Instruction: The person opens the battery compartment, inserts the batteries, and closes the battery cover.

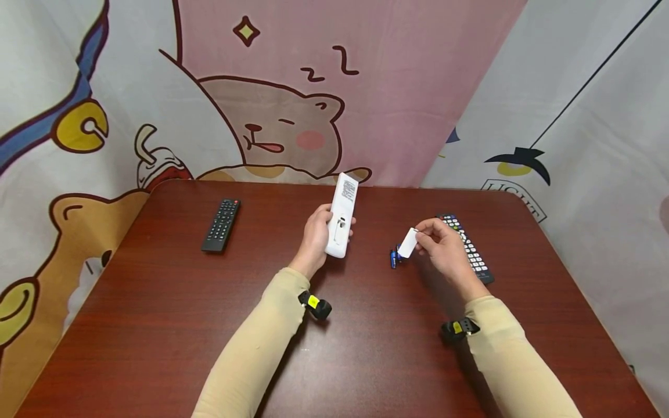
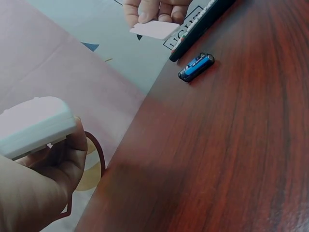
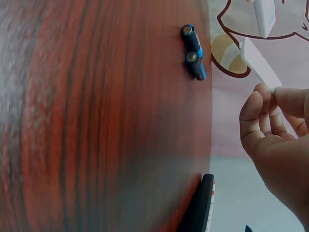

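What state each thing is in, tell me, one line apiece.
White remote control: held in the left grip, back showing, battery compartment uncovered
White battery cover: detached, pinched in the right grip
Blue batteries: two, loose on the table
Black remote control: lying buttons up
White-buttoned remote control: lying buttons up, partly hidden

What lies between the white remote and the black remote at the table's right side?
The head view shows two blue batteries lying between them, plus a small white cover that the right hand pinches.
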